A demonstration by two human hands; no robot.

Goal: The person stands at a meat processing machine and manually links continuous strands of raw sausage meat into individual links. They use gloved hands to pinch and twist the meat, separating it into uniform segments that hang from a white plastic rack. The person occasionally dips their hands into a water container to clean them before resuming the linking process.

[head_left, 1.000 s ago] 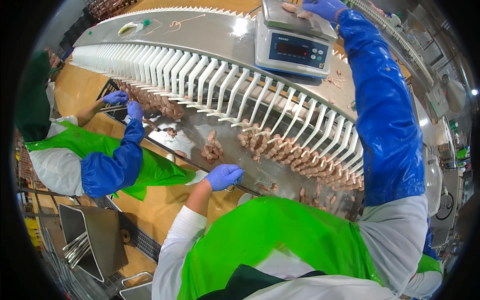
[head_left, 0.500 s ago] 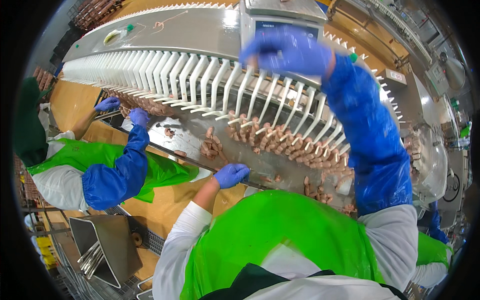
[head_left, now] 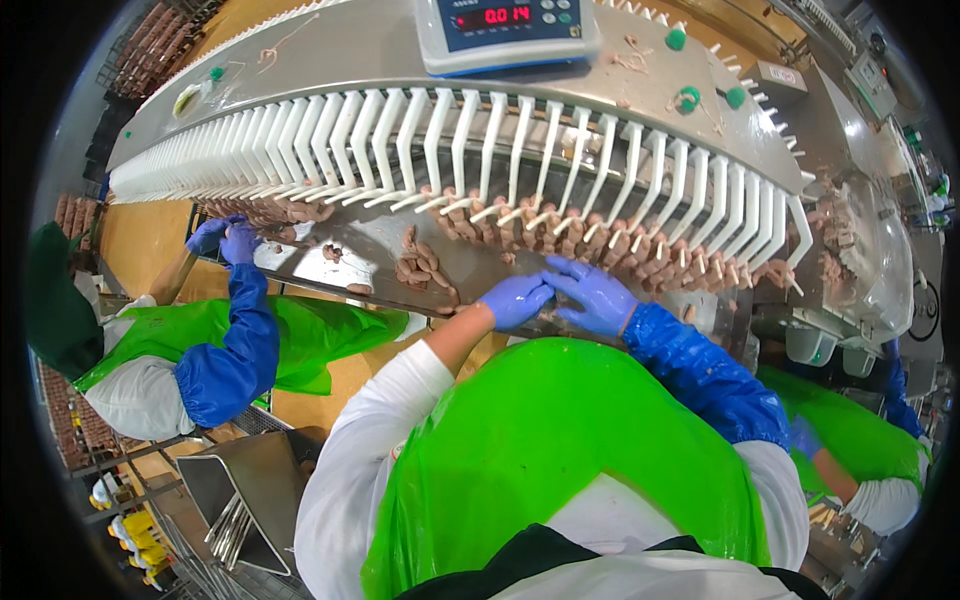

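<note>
My left hand (head_left: 516,301), in a purple glove, is low over the near side of the metal trough (head_left: 380,268), its fingers drawn together and pointing right. What lies under them, if anything, is hidden. My right hand (head_left: 597,299), gloved alike with a blue sleeve, meets it fingertip to fingertip. Its fingers are stretched and apart, with nothing visible in them. Just beyond both hands, linked sausages (head_left: 570,235) hang in a row on white hooks (head_left: 480,150). A small heap of loose sausages (head_left: 420,265) lies left of my left hand.
A digital scale (head_left: 510,35) stands on the metal top behind the hooks. On the left a co-worker's gloved hands (head_left: 228,240) handle more sausages; another person in a green apron (head_left: 840,430) is at the right. A metal bin with rods (head_left: 235,500) stands lower left.
My right hand has come down from in front of the scale to my left hand, which has moved right and up. The view has shifted, and the scale's lit display now shows.
</note>
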